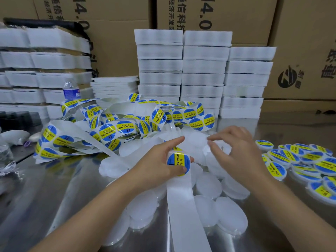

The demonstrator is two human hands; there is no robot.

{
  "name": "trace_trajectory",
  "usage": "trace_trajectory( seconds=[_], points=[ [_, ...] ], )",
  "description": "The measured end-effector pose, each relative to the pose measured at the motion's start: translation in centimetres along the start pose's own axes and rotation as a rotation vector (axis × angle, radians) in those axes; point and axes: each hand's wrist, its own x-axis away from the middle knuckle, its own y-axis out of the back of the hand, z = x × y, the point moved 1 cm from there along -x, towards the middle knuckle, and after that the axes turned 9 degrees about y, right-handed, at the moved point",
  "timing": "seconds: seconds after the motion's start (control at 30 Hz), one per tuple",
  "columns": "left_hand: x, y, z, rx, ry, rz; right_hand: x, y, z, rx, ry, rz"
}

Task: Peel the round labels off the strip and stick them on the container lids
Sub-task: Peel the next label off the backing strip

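My left hand (163,159) grips the white backing strip (183,206) where a round blue and yellow label (178,161) sits under my thumb. The bare end of the strip hangs down toward me. My right hand (234,151) reaches over a pile of plain white round lids (209,186), its curled fingertips pinching the edge of one white lid (197,140). A long tangle of strip with several labels (127,122) lies behind my hands. Lids that carry labels (309,160) are heaped at the right.
The work surface is a shiny metal table (54,188). Stacks of white foam trays (201,73) stand at the back and at the left, with cardboard boxes (300,42) behind. A water bottle (70,90) stands at the back left and crumpled plastic (7,160) lies at the left edge.
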Motion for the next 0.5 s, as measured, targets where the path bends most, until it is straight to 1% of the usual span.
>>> trace_trajectory(
  seconds=[0.07, 0.13, 0.2, 0.27, 0.33, 0.5],
  points=[
    [0.0, 0.0, 0.0, -0.03, 0.011, 0.0, 0.4, -0.2, 1.6, -0.134, 0.081, 0.02],
    [0.1, 0.0, 0.0, -0.066, 0.018, -0.007, 0.8, -0.5, 2.6, -0.198, 0.124, 0.065],
    [0.2, 0.1, -0.1, -0.108, 0.015, -0.031, 1.0, -0.7, 2.9, -0.227, 0.129, 0.108],
    [0.3, 0.1, -0.3, -0.112, 0.002, -0.01, 1.1, -0.7, 2.8, -0.264, 0.111, 0.132],
    [0.5, 0.1, -0.4, -0.098, -0.017, 0.018, 1.1, -0.7, 2.7, -0.294, 0.115, 0.128],
    [0.4, 0.0, -0.5, -0.093, -0.036, 0.009, 1.3, -0.7, 3.3, -0.324, 0.169, 0.113]
  ],
)
